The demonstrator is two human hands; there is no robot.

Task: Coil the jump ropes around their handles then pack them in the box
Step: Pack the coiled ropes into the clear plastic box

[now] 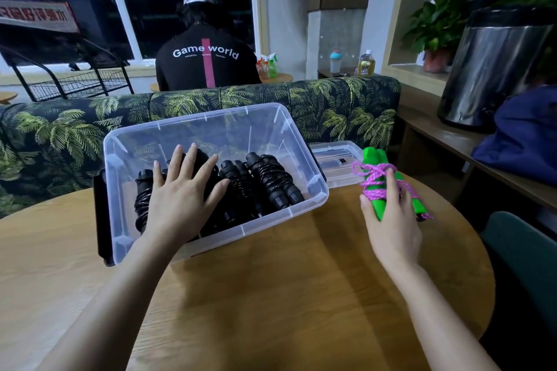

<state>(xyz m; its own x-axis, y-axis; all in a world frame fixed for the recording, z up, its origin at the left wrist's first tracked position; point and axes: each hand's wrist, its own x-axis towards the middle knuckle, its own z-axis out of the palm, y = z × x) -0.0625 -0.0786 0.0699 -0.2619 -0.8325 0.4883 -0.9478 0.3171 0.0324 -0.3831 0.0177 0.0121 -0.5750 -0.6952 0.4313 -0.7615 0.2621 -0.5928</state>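
Left hand: your left hand (180,193) lies in the middle-left of the frame, inside the box, palm down. The fingers are straight and spread, resting on the black ropes without clasping anything.
Right hand: your right hand (391,220) is at centre right. It grasps the green jump rope (373,159), with the thumb on its left side and the index finger laid over the cord.
Green jump rope: its two green handles lie side by side, wound with pink cord (372,174). It is just to the right of the box and outside it, low over the table. I cannot tell whether its lower end touches the wood.
Black jump ropes: several coiled black jump ropes (268,181) lie packed side by side on the floor of the box, some of them under your left palm.
Box: a clear plastic box (196,132), open at the top, stands on the table at centre frame, turned at a slight angle.
Lid: a clear lid (337,156) lies just behind the box's right end.
Table: a round wooden table (271,295) fills the lower frame.
Beyond: a palm-print sofa (331,105) runs behind the table. A person in a black shirt (208,63) sits at top centre with their back to you.
Right edge: a metal bin (494,69) and a blue cloth (527,141) sit on a shelf.
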